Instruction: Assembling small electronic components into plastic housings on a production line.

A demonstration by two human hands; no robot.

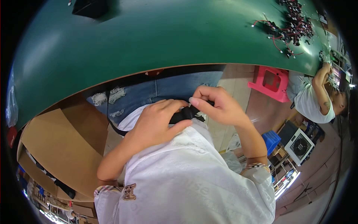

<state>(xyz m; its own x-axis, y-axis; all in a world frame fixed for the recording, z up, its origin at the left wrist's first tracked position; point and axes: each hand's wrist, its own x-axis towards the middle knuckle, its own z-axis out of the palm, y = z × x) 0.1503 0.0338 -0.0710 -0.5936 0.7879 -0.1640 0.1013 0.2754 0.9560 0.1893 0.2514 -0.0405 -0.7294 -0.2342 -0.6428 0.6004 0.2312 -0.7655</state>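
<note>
Both of my hands meet at my waist, over a white shirt and ripped blue jeans (145, 89). Between them lies a black strap with a buckle (185, 114). My left hand (156, 117) closes round the buckle's left side, thumb below and fingers above. At the other end, my right hand (220, 106) pinches the strap between its thumb and bent fingers. A thin black cord (109, 114) runs down at my left side. How the buckle's parts fit together is hidden by my fingers.
A green table (156, 41) stretches ahead, bearing a black box (89, 8) and a pile of small wired parts (294, 26). A large cardboard box (61, 149) stands at left. To the right are a pink stool (270, 83), a seated person (311, 99) and a fan unit (299, 146).
</note>
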